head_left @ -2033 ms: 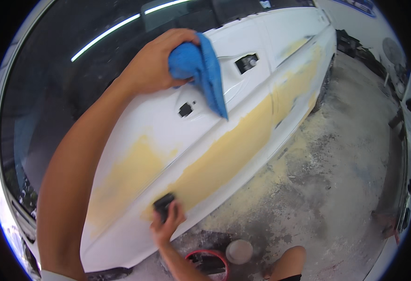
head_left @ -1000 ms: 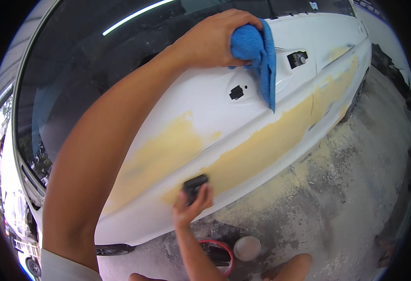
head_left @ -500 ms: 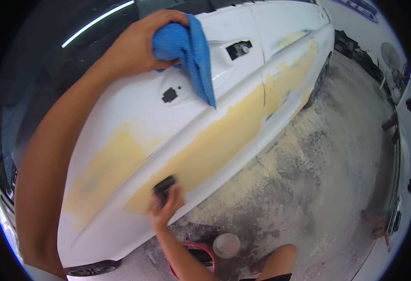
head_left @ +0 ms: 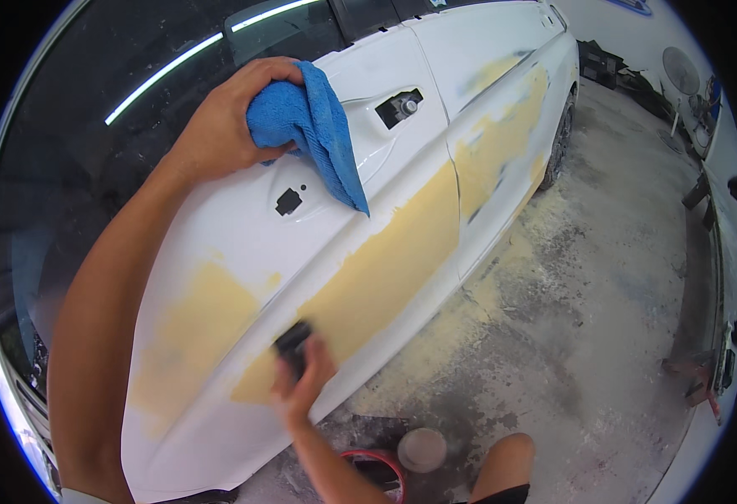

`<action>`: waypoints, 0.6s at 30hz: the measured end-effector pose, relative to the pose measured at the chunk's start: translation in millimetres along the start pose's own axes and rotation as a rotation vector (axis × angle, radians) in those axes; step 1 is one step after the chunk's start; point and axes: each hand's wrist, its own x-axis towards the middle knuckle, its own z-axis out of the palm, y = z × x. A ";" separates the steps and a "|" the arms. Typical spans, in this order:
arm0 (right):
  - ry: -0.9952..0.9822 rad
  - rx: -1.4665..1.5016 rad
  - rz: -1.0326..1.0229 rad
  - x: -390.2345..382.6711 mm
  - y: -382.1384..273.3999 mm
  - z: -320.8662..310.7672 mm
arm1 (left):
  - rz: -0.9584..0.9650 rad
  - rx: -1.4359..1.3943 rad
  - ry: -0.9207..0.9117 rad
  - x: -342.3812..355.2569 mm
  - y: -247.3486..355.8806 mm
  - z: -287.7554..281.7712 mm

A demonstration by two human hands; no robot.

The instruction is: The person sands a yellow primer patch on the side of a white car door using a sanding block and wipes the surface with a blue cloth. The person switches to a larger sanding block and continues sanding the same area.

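A folded blue cloth (head_left: 301, 122) is gripped by my left hand (head_left: 217, 126), which rests against the upper part of a white car door (head_left: 234, 193), just below the side window. One corner of the cloth hangs down over the panel. Lower on the door, the fingers of my right hand (head_left: 308, 376) are wrapped around a black sanding block (head_left: 293, 340), blurred by motion. It lies against the lower-left part of a long patch of yellow filler (head_left: 385, 260). Another filler patch (head_left: 196, 336), hazy at its borders, covers the door to the left.
Below my right forearm stand a red-rimmed bucket (head_left: 400, 475) and a round pale container (head_left: 423, 449). Yellow dust lies on the grey concrete floor (head_left: 570, 277) along the car. A fan (head_left: 681, 71) stands at the far right, and my knee (head_left: 507, 462) shows at the bottom.
The view has shifted, so the car sits lower and more to the left. My left hand stays on the same area; the sanding block has moved slightly up along the panel.
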 end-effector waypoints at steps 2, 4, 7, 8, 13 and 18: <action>-0.088 -0.002 -0.074 -66.8 -28.7 9.7 | -0.040 -0.016 0.009 0.7 1.0 0.0; -0.029 0.052 0.005 -34.0 -15.8 7.9 | -0.031 -0.017 0.000 1.7 1.4 0.3; 0.091 0.090 -0.034 160.9 61.0 -14.7 | 0.017 0.006 0.052 1.0 1.1 2.1; 0.124 0.076 -0.040 237.1 88.6 -21.9 | 0.023 0.013 0.038 0.9 1.0 2.0; 0.154 -0.030 -0.016 203.9 68.0 -22.2 | 0.044 -0.009 0.032 0.3 -0.8 -0.9; 0.020 0.020 -0.026 -43.2 -25.7 2.6 | 0.004 -0.008 0.012 0.5 0.0 -3.6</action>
